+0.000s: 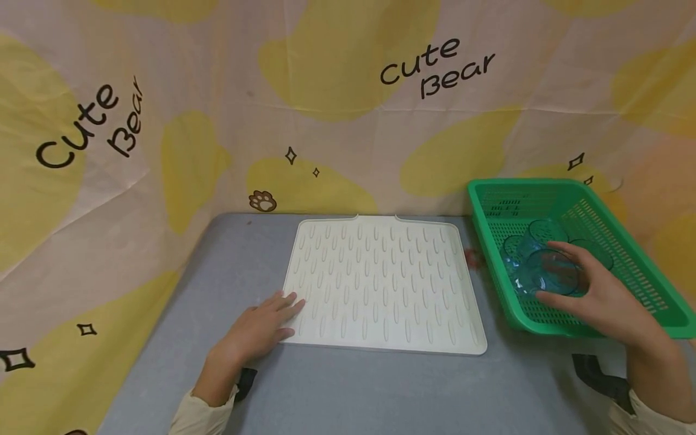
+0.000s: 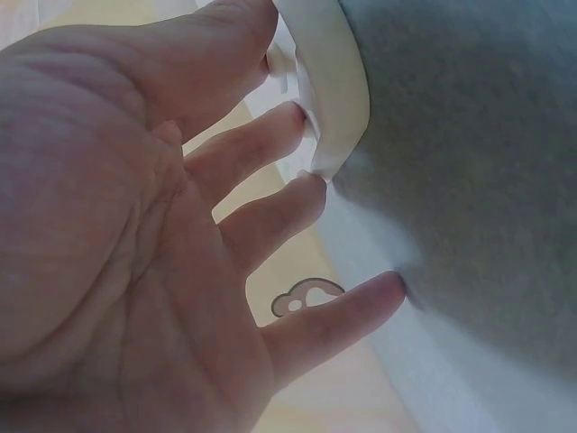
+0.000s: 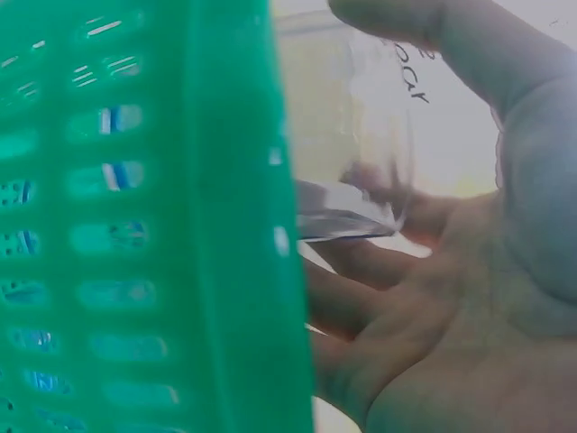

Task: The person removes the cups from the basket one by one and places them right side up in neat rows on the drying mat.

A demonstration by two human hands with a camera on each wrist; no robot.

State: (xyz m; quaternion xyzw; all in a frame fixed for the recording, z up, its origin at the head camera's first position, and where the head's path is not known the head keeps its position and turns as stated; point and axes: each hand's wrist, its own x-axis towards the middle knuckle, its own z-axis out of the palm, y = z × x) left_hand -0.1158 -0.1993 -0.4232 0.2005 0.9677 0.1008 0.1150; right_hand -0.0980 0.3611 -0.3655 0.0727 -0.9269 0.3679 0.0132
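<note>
My right hand [image 1: 603,293] grips a clear drinking glass [image 1: 554,272], thumb on the near side and fingers on the far side. In the right wrist view the glass [image 3: 338,117] shows partly behind the basket's rim. Several more glasses [image 1: 546,232] lie in the green basket [image 1: 492,275] under and behind it. My left hand [image 1: 255,329] rests at the left edge of a white ridged drain board [image 1: 380,290]. Its fingers are spread, and some fingertips touch the board's rim in the left wrist view, while one reaches the grey table.
The grey table [image 1: 348,393] carries the board at its middle and the basket at the right. A cloth [image 1: 337,133] with yellow patches and printed words hangs behind and at the left. A small reddish mark [image 1: 472,258] lies between board and basket.
</note>
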